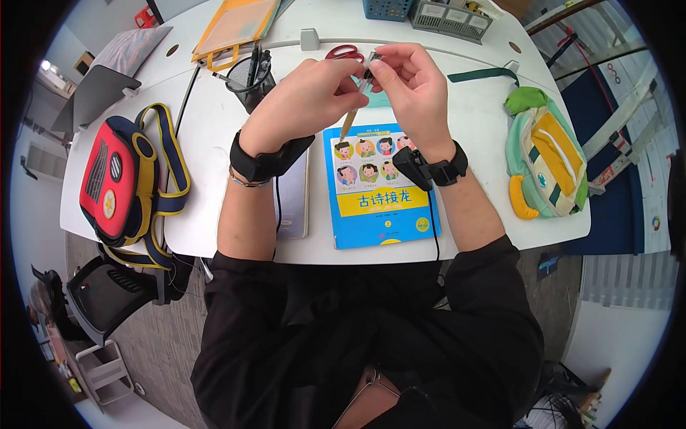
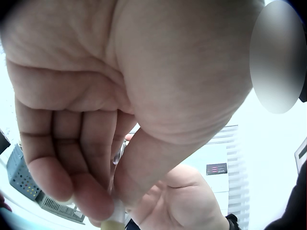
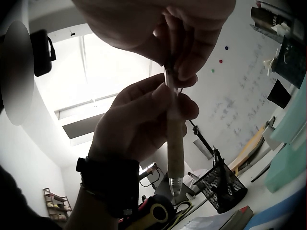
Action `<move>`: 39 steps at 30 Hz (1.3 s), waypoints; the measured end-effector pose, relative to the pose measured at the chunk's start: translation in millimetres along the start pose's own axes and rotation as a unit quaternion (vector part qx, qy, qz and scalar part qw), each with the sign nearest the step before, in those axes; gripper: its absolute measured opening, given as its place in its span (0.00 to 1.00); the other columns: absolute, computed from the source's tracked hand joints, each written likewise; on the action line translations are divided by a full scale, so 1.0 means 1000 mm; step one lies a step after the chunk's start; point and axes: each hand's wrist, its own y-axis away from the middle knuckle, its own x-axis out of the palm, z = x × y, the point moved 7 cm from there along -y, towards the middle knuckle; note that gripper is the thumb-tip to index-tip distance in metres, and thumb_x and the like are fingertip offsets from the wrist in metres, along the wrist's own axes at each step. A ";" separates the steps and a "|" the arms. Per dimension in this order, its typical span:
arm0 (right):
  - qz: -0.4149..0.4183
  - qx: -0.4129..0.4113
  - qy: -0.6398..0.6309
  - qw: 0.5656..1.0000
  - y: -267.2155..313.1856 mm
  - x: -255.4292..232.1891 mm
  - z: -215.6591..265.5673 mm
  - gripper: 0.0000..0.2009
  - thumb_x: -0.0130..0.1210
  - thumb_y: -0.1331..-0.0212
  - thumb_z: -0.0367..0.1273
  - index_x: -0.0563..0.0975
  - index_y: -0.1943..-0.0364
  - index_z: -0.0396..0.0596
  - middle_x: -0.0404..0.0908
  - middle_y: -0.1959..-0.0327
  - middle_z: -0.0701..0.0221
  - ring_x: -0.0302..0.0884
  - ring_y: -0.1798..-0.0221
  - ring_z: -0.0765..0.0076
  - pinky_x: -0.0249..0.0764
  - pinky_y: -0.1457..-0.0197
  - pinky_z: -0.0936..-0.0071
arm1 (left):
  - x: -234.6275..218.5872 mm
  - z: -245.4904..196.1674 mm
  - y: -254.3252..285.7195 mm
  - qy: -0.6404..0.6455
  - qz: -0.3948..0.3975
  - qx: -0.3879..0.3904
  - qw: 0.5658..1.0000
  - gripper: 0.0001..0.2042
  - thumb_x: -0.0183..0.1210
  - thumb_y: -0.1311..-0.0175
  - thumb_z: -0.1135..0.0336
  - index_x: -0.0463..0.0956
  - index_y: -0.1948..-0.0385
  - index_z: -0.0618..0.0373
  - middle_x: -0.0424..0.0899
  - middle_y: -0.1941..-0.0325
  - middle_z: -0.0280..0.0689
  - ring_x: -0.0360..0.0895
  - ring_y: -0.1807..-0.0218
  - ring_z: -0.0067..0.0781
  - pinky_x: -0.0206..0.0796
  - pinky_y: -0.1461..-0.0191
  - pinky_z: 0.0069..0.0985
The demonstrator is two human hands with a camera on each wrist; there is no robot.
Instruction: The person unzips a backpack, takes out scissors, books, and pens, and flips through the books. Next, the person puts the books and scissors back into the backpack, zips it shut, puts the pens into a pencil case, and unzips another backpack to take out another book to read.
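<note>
Both hands meet over the table at a pen with a clear barrel and a tan grip section. Its pointed end angles down over a blue book with cartoon faces on the cover. My left hand pinches the barrel between thumb and fingertips, as the left wrist view also shows. At the pen's upper end, my right hand grips it with thumb and fingers. The right wrist view shows the tan grip and clear tip below the left hand's fingers.
Left of the hands stands a mesh pen holder; red-handled scissors lie behind. A notebook lies left of the book. A red and navy bag is at left, a green and yellow bag at right. Baskets stand at the back.
</note>
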 end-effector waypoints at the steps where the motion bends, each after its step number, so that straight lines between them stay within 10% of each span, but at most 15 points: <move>1: -0.006 0.002 -0.013 1.000 0.000 0.000 0.001 0.10 0.56 0.38 0.25 0.74 0.53 0.37 0.81 0.63 0.67 0.79 0.63 0.76 0.77 0.59 0.80 | 0.000 0.000 0.000 0.004 0.002 -0.004 1.000 0.16 0.60 0.43 0.72 0.75 0.52 0.66 0.86 0.69 0.45 0.84 0.68 0.36 0.74 0.60 0.26; 35: 0.000 -0.013 0.005 1.000 0.000 -0.004 0.001 0.09 0.55 0.38 0.25 0.75 0.55 0.38 0.83 0.64 0.67 0.80 0.63 0.79 0.78 0.59 0.82 | 0.000 -0.003 0.001 0.021 -0.005 0.006 1.000 0.17 0.60 0.42 0.72 0.74 0.51 0.66 0.86 0.69 0.46 0.83 0.69 0.35 0.73 0.59 0.26; 39: -0.003 -0.015 -0.008 1.000 -0.001 -0.002 0.002 0.18 0.55 0.37 0.25 0.68 0.44 0.40 0.82 0.65 0.65 0.80 0.63 0.77 0.78 0.59 0.80 | -0.001 -0.003 0.000 0.022 -0.009 0.002 1.000 0.16 0.60 0.42 0.72 0.75 0.52 0.67 0.86 0.69 0.45 0.83 0.69 0.34 0.73 0.59 0.26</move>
